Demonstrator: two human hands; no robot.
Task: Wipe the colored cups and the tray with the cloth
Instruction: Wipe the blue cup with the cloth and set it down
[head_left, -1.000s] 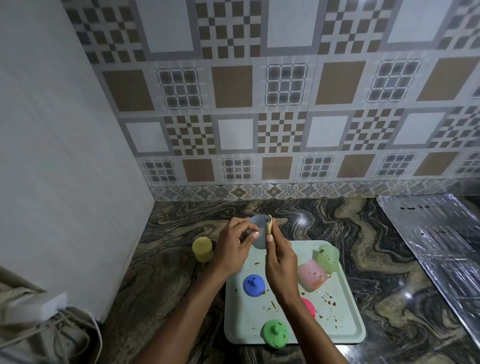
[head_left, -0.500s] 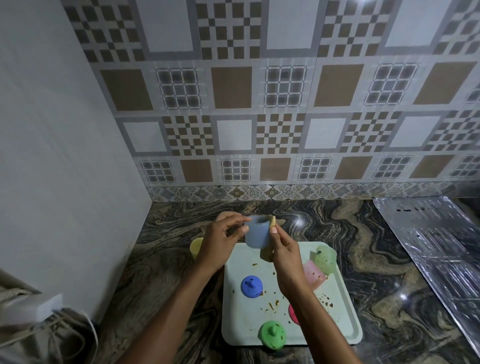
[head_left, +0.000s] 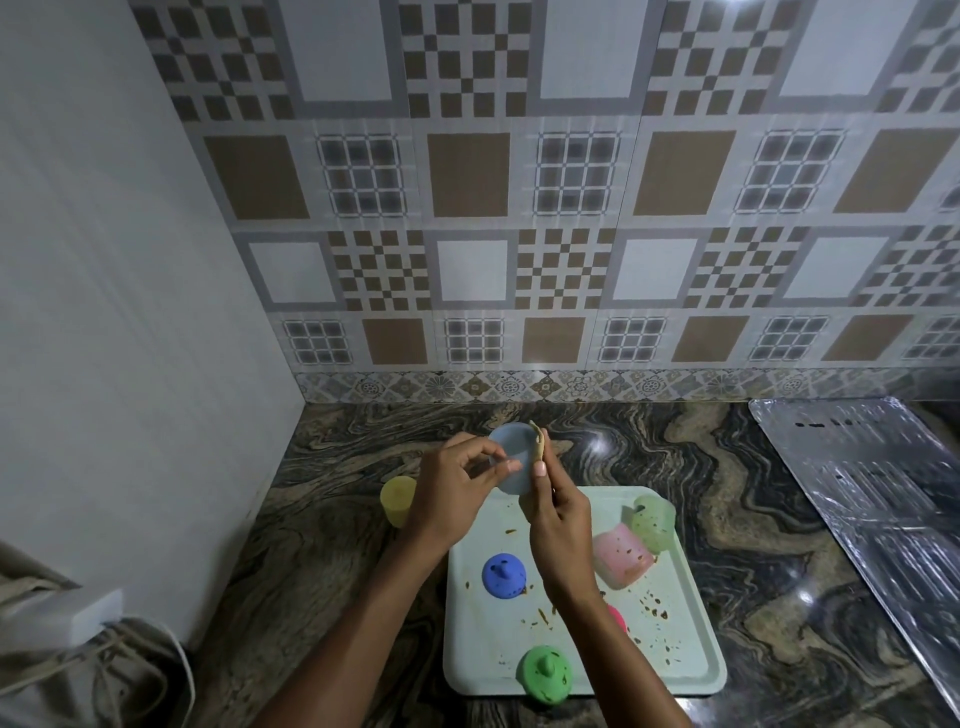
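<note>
Both hands are up over the far edge of the tray (head_left: 483, 649). The left hand (head_left: 452, 493) grips the pale blue cup (head_left: 511, 457), fingers curled at its rim, holding it clear of the bench (head_left: 753, 519). The right hand (head_left: 558, 535) pinches what looks like a small tan cloth (head_left: 537, 446) between thumb and fingers, held against the cup's right side.

Left of the left hand, a yellow cup (head_left: 397, 499) stands on the bench, off the tray. Right of the right hand, a green cup (head_left: 653, 522) and a pink cup (head_left: 621, 556) lie tipped on the tray, side by side, both speckled brown.

Below the left hand sits a blue knobbed lid (head_left: 503, 576). A red piece (head_left: 617, 618) is mostly hidden by the right forearm. A green knobbed lid (head_left: 545, 674) sits at the tray's near edge. Brown crumbs are scattered across the tray. Well right of both hands, a foil sheet (head_left: 872, 493) lies on the bench.
</note>
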